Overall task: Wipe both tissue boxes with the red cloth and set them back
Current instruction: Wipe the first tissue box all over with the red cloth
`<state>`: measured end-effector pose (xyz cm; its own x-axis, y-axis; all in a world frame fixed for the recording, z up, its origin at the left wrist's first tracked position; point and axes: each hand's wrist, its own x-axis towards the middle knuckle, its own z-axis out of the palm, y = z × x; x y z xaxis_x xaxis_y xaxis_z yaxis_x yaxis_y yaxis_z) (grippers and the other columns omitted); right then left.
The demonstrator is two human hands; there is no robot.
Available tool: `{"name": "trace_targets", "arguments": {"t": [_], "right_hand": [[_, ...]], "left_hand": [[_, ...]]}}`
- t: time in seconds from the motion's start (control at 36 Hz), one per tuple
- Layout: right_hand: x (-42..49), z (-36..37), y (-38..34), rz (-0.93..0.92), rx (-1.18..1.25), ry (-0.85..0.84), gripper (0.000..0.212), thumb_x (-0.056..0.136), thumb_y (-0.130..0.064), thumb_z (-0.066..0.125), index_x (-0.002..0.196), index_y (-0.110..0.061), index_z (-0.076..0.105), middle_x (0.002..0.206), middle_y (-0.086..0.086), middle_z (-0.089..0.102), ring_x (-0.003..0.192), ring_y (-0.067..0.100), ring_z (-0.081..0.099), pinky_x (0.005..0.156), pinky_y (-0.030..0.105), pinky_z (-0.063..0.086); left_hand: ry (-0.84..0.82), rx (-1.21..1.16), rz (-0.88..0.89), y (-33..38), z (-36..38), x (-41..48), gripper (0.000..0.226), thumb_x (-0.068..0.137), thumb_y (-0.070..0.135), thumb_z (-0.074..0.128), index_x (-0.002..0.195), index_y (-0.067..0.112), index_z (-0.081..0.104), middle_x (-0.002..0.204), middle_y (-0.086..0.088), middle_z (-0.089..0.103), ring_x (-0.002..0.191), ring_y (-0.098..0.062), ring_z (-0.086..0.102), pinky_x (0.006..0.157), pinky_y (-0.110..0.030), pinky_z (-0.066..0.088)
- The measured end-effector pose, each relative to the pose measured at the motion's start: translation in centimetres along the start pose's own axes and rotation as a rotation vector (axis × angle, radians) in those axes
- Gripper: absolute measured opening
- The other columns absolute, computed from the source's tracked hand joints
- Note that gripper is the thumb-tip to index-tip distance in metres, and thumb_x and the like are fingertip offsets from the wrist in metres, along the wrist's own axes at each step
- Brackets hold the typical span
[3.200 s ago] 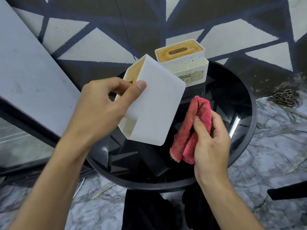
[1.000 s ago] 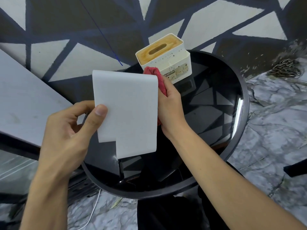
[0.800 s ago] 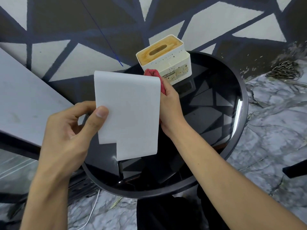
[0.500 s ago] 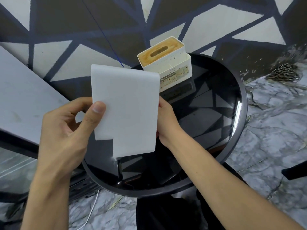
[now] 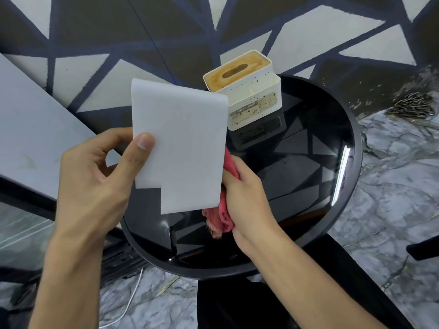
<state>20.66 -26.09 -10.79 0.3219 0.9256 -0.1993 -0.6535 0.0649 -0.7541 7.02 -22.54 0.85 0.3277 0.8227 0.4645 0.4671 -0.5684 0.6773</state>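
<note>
1. Compared with half a second earlier, the red cloth [image 5: 219, 217] has been drawn down the far side of the held tissue box [image 5: 180, 143] and is now exposed below the box's lower right corner, where it was hidden before.
2. The held tissue box is kept raised above the black round table [image 5: 308, 233], its plain white face turned to the camera, at 10 o'clock of the table's centre.
3. The left hand [image 5: 95, 186] is closed on the box's left edge, thumb pressed flat on the front face.
4. The right hand [image 5: 247, 198] is wrapped tightly around the bunched cloth, pressed against the box's right edge.
5. The second tissue box [image 5: 247, 91] stands on the table at 12 o'clock, apparently not yet wiped.
6. Risk: the box is pinched at one edge only; a firm wiping stroke could twist it loose and drop it onto the table.
</note>
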Motion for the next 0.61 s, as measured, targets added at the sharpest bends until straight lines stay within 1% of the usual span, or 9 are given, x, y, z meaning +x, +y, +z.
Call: {"name": "trace_targets", "arguments": {"t": [0.06,0.11,0.17,0.22,0.33,0.42,0.5,0.56,0.61], "right_hand": [[-0.6,-0.1,-0.2,-0.014,0.026,-0.004,0.030,0.113,-0.020,0.054,0.104,-0.031,0.080,0.101,0.024,0.074,0.084,0.031,0.052,0.078,0.049,0.044],[-1.0,-0.3,-0.4,-0.022,0.040,-0.009,0.029,0.113,-0.018,0.054,0.106,-0.028,0.080,0.091,0.014,0.072,0.081,0.033,0.052,0.078,0.048,0.047],[-1.3,-0.6,-0.5,-0.031,0.040,-0.007,0.029,0.113,-0.016,0.054,0.109,-0.027,0.081,0.089,0.006,0.073,0.077,0.028,0.057,0.077,0.043,0.052],[-1.5,-0.7,-0.8,-0.033,0.043,-0.008,0.029,0.112,-0.014,0.054,0.108,-0.025,0.081,0.090,0.004,0.074,0.077,0.020,0.062,0.075,0.038,0.053],[-1.7,-1.1,-1.4,-0.015,0.099,-0.017,0.026,0.111,-0.012,0.055,0.107,-0.017,0.080,0.097,0.006,0.074,0.088,0.022,0.064,0.077,0.032,0.054],[-1.8,-1.4,-2.2,-0.010,0.122,-0.031,0.025,0.111,-0.014,0.056,0.108,-0.017,0.080,0.097,0.012,0.072,0.087,0.031,0.061,0.081,0.040,0.054],[-1.7,-1.5,-3.2,-0.013,0.143,-0.040,0.027,0.111,-0.013,0.055,0.108,-0.019,0.081,0.104,0.014,0.081,0.091,0.025,0.073,0.086,0.041,0.062],[-1.7,-1.5,-3.8,-0.022,0.154,-0.046,0.028,0.111,-0.012,0.055,0.109,-0.020,0.081,0.113,0.014,0.081,0.094,0.024,0.076,0.092,0.045,0.064],[-1.5,-1.6,-4.3,-0.032,0.161,-0.042,0.026,0.110,-0.012,0.056,0.108,-0.020,0.081,0.115,0.015,0.081,0.096,0.025,0.077,0.094,0.048,0.063]], "left_hand": [[0.002,-0.010,-0.004,0.4,0.1,0.1,0.023,0.095,0.051,0.059,0.102,0.034,0.073,0.103,-0.007,0.077,0.082,0.008,0.072,0.066,-0.004,0.049],[-0.010,-0.034,-0.001,0.5,0.3,0.2,0.022,0.095,0.048,0.059,0.101,0.032,0.072,0.093,0.007,0.078,0.078,0.009,0.071,0.065,-0.004,0.049],[-0.024,-0.051,0.001,0.2,0.3,0.3,0.019,0.097,0.047,0.063,0.100,0.031,0.073,0.086,0.020,0.077,0.079,0.008,0.071,0.066,-0.004,0.049],[-0.025,-0.040,0.009,-0.1,0.3,0.5,0.017,0.100,0.051,0.067,0.102,0.036,0.074,0.095,0.014,0.079,0.090,0.004,0.073,0.071,-0.006,0.051],[-0.035,0.001,0.030,-0.5,0.3,0.8,0.016,0.094,0.058,0.065,0.101,0.047,0.074,0.111,0.007,0.077,0.105,-0.009,0.073,0.080,-0.010,0.055],[-0.052,0.023,0.043,-0.7,0.3,0.9,0.012,0.094,0.057,0.065,0.097,0.049,0.074,0.108,0.007,0.077,0.106,-0.019,0.073,0.080,-0.009,0.055],[-0.062,0.052,0.053,-0.9,0.3,1.0,0.012,0.094,0.059,0.065,0.097,0.051,0.073,0.109,0.009,0.077,0.108,-0.022,0.073,0.079,-0.010,0.056],[-0.064,0.061,0.056,-1.0,0.2,1.0,0.015,0.093,0.061,0.065,0.098,0.050,0.074,0.109,0.009,0.078,0.108,-0.025,0.073,0.079,-0.014,0.058],[-0.063,0.069,0.060,-1.1,0.2,0.9,0.017,0.093,0.062,0.065,0.099,0.049,0.075,0.108,0.009,0.078,0.108,-0.027,0.073,0.082,-0.023,0.062]]}}
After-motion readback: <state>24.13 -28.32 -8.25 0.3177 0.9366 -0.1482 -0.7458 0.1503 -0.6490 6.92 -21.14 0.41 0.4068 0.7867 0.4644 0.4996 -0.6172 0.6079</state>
